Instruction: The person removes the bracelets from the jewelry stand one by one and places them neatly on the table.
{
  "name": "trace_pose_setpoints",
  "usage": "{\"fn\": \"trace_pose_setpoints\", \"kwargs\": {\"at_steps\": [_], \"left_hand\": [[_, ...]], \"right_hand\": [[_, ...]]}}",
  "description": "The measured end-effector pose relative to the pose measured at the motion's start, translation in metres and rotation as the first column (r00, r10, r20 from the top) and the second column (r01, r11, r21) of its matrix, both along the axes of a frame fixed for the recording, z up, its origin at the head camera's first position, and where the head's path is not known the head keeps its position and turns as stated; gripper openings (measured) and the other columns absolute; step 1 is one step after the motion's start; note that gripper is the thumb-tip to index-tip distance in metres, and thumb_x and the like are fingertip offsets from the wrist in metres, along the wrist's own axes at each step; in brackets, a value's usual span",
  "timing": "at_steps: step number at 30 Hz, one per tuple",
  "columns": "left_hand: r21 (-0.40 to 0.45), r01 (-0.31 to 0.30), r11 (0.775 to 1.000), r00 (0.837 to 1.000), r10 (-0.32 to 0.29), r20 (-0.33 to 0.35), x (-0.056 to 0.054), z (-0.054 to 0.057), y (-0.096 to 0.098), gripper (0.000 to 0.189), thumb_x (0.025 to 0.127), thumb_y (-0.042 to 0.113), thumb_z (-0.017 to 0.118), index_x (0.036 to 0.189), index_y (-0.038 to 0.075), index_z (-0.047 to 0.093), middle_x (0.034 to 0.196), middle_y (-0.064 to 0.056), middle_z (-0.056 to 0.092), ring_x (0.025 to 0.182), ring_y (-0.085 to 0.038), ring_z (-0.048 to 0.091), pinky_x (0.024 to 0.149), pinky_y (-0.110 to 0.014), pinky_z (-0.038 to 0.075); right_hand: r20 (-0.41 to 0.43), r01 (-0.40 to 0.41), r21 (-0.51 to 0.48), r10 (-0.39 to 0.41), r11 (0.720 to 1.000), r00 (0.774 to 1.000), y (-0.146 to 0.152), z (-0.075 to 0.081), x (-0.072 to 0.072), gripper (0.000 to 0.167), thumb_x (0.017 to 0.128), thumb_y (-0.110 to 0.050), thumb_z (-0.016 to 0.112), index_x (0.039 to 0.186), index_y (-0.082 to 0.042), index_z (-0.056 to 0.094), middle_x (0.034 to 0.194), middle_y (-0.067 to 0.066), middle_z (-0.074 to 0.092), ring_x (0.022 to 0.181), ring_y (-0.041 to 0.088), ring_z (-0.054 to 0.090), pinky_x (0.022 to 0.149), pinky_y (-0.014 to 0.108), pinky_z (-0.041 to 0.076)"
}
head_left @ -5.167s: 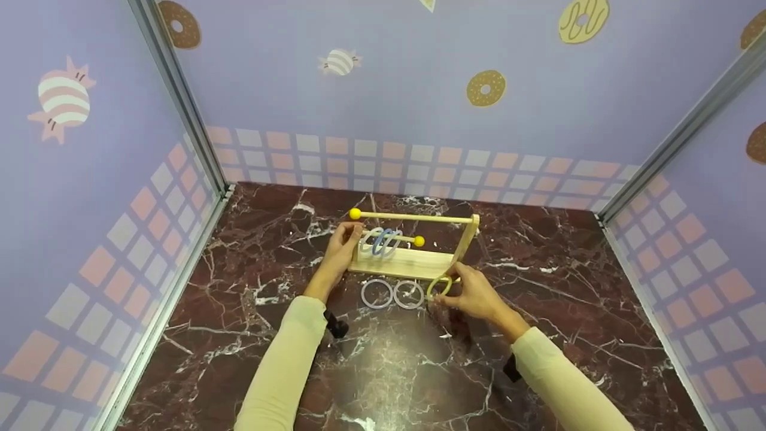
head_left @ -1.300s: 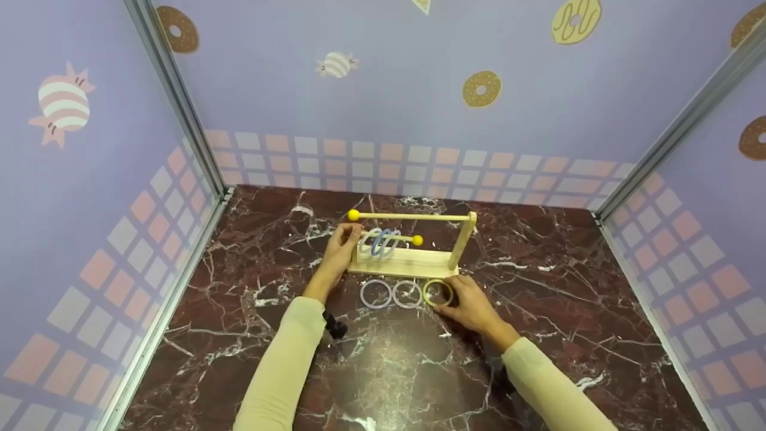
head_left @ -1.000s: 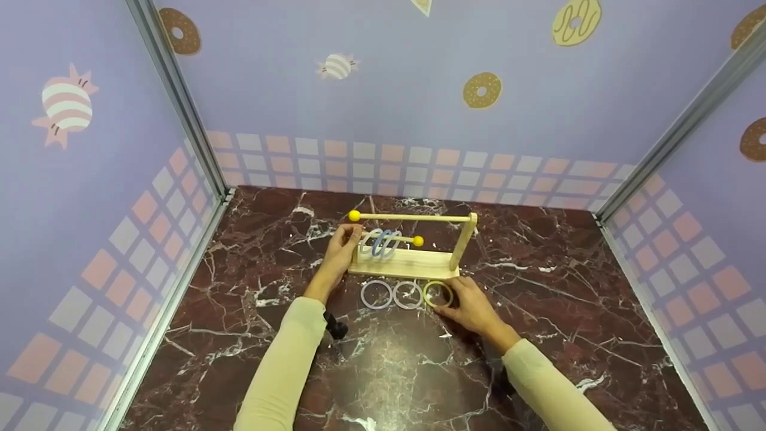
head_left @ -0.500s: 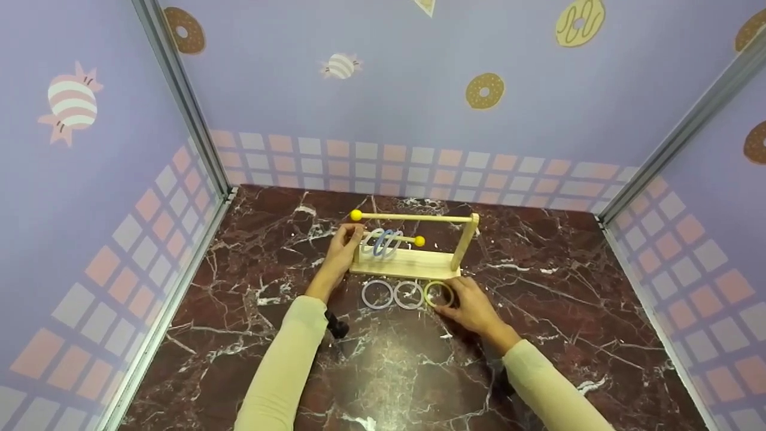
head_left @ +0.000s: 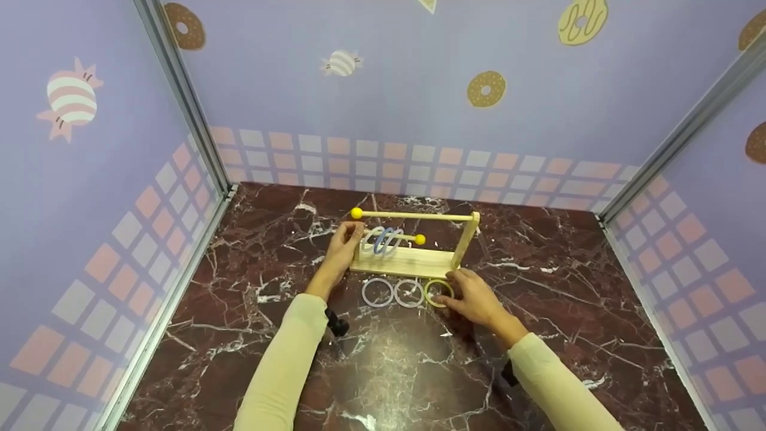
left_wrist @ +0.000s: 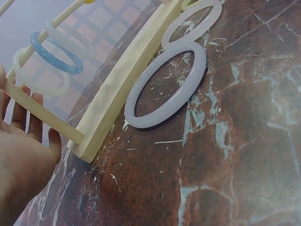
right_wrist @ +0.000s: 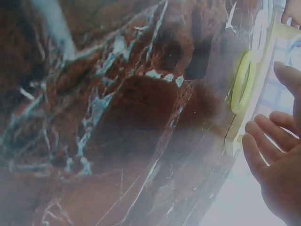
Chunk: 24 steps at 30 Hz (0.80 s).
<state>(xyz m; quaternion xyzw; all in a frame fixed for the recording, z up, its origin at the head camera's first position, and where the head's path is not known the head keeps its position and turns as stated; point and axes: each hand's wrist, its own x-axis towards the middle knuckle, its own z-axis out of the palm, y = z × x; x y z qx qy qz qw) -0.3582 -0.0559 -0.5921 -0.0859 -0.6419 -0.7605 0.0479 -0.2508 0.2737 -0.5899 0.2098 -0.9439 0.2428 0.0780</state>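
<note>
A pale wooden bangle stand [head_left: 413, 261] has two horizontal rods tipped with yellow balls. My left hand [head_left: 341, 250] holds its short left post [left_wrist: 40, 110], thumb on one side and fingers behind. On the lower rod hang two whitish bangles and a blue bangle [left_wrist: 56, 59] between them. In front of the base, a lavender bangle [head_left: 377, 293], a pale bangle [head_left: 409, 294] and a yellow-green bangle [head_left: 428, 293] lie flat in a row. My right hand [head_left: 476, 297] is over the yellow-green one's right side; in the right wrist view its fingers are spread, gripping nothing.
The dark red marble tabletop [head_left: 395, 365] has white veins. Purple patterned panels [head_left: 407, 90] enclose the back and both sides, with metal posts at the corners. The upper rod [head_left: 413, 215] extends above the lower one.
Some seconds ago my right hand held the yellow-green bangle tilted up; it now lies flat beside the others. The right fingers have just come off it. The left hand stays on the post.
</note>
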Motion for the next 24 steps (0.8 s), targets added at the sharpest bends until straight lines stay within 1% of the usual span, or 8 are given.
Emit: {"fn": "trace_pose_setpoints", "kwargs": {"at_steps": [3, 6, 11, 15, 18, 21, 24], "left_hand": [[-0.006, 0.004, 1.000, 1.000, -0.004, 0.000, -0.001, -0.002, -0.001, 0.036, 0.111, 0.015, 0.058, 0.132, -0.014, 0.055, 0.131, -0.030, 0.058, 0.110, -0.016, 0.057, 0.101, -0.027, 0.042], [-0.009, 0.004, 1.000, 1.000, -0.004, 0.003, -0.001, -0.003, -0.001, 0.036, 0.111, 0.016, 0.058, 0.131, -0.013, 0.055, 0.130, -0.028, 0.059, 0.110, -0.014, 0.057, 0.102, -0.028, 0.042], [-0.007, 0.002, 1.000, 1.000, -0.002, 0.016, -0.001, -0.005, -0.002, 0.032, 0.110, 0.016, 0.059, 0.129, -0.010, 0.059, 0.127, -0.025, 0.061, 0.109, -0.014, 0.057, 0.101, -0.028, 0.043], [-0.011, 0.001, 1.000, 1.000, -0.001, 0.011, -0.002, -0.005, -0.002, 0.030, 0.110, 0.016, 0.059, 0.128, -0.008, 0.060, 0.128, -0.023, 0.061, 0.110, -0.015, 0.057, 0.101, -0.028, 0.043], [-0.010, 0.002, 1.000, 1.000, -0.001, 0.011, -0.002, -0.004, -0.002, 0.032, 0.110, 0.015, 0.058, 0.130, -0.010, 0.058, 0.130, -0.026, 0.059, 0.111, -0.015, 0.057, 0.102, -0.028, 0.043], [-0.003, -0.001, 1.000, 1.000, 0.001, 0.013, -0.001, -0.004, -0.002, 0.033, 0.110, 0.015, 0.058, 0.130, -0.011, 0.057, 0.131, -0.030, 0.058, 0.110, -0.016, 0.057, 0.101, -0.027, 0.043], [0.002, -0.008, 1.000, 1.000, 0.008, 0.011, -0.001, -0.004, -0.002, 0.031, 0.110, 0.016, 0.059, 0.128, -0.009, 0.059, 0.126, -0.026, 0.060, 0.108, -0.016, 0.057, 0.100, -0.027, 0.043]], "right_hand": [[0.003, -0.009, -0.009, 0.009, 1.000, 1.000, -0.003, 0.004, 0.000, 0.055, 0.088, -0.034, 0.090, 0.121, 0.003, 0.068, 0.117, 0.018, 0.069, 0.110, 0.038, 0.065, 0.094, 0.057, 0.053], [-0.033, -0.030, -0.039, 0.029, 0.999, 0.999, -0.007, 0.010, -0.002, 0.050, 0.088, -0.028, 0.090, 0.120, 0.004, 0.069, 0.115, 0.018, 0.070, 0.106, 0.039, 0.068, 0.090, 0.055, 0.056], [-0.124, -0.064, -0.101, 0.051, 0.993, 0.991, -0.018, 0.022, -0.009, 0.041, 0.087, -0.020, 0.091, 0.115, 0.003, 0.070, 0.107, 0.019, 0.071, 0.098, 0.039, 0.069, 0.085, 0.054, 0.057], [-0.154, -0.072, -0.151, 0.048, 0.986, 0.987, -0.027, 0.032, -0.018, 0.037, 0.090, -0.021, 0.088, 0.113, 0.001, 0.070, 0.103, 0.020, 0.070, 0.095, 0.039, 0.068, 0.082, 0.051, 0.057], [-0.174, -0.068, -0.156, 0.040, 0.985, 0.984, -0.034, 0.037, -0.027, 0.038, 0.092, -0.028, 0.086, 0.114, -0.001, 0.070, 0.104, 0.019, 0.070, 0.096, 0.038, 0.067, 0.083, 0.049, 0.056], [-0.211, -0.062, -0.147, 0.030, 0.987, 0.977, -0.042, 0.039, -0.035, 0.040, 0.091, -0.030, 0.087, 0.115, -0.003, 0.069, 0.105, 0.017, 0.070, 0.098, 0.036, 0.066, 0.087, 0.049, 0.055], [-0.239, -0.042, -0.138, 0.008, 0.990, 0.971, -0.050, 0.041, -0.044, 0.043, 0.089, -0.031, 0.088, 0.116, -0.003, 0.069, 0.107, 0.014, 0.069, 0.102, 0.034, 0.064, 0.093, 0.049, 0.053]]}}
